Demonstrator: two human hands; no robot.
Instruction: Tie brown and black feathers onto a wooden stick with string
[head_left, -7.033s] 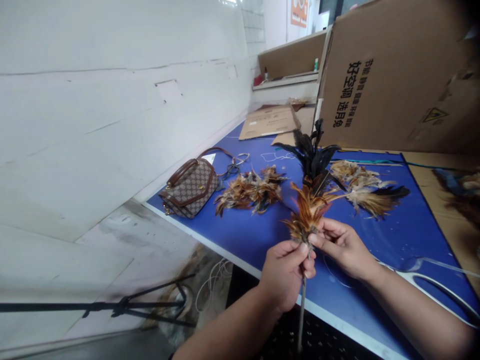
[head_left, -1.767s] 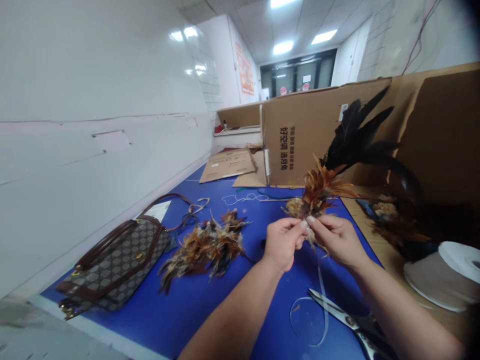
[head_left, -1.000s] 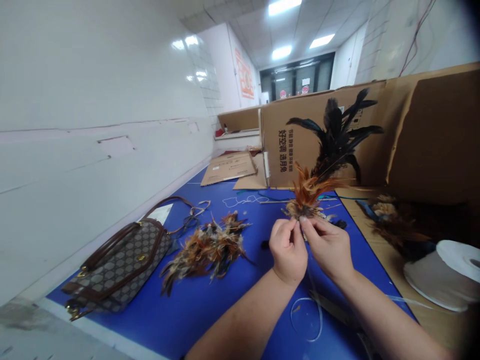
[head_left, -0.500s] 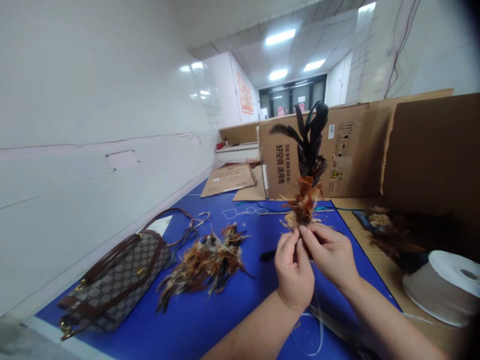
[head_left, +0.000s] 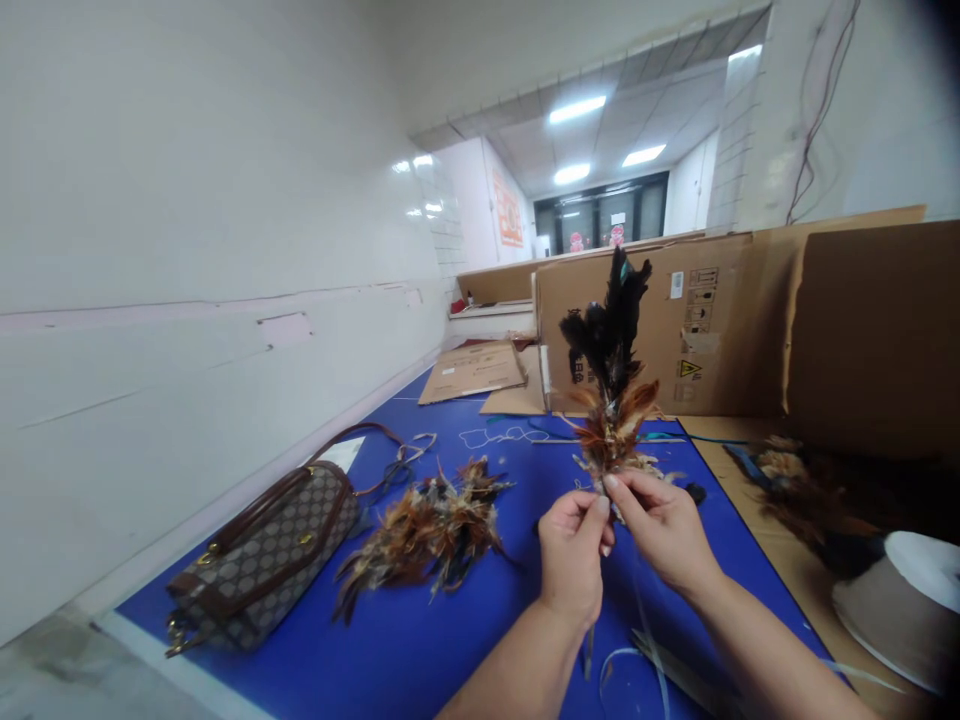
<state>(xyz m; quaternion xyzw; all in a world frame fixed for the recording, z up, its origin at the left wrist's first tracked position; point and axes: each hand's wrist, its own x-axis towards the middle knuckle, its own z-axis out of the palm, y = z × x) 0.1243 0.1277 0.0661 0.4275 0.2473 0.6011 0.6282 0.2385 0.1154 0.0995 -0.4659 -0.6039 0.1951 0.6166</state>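
Black feathers top the bundle (head_left: pixel 611 400), with orange-brown ones fanning out below them. It stands nearly upright above the blue table (head_left: pixel 405 660), in front of the carton (head_left: pixel 735 350). The left hand (head_left: pixel 571 560) pinches its base between thumb and fingers, and the stem (head_left: pixel 589 652) shows beneath that hand. Just beside, the right hand (head_left: pixel 671 525) pinches the base slightly higher, thumb pressed to it; the fingers behind are partly hidden. To the left of the hands lies a loose brown pile (head_left: pixel 431 525), and farther left a patterned bag (head_left: pixel 277 555) with brown trim. A pale strip (head_left: pixel 658 665) curls on the table below the hands. A white spool (head_left: pixel 900 605) sits near the right edge.
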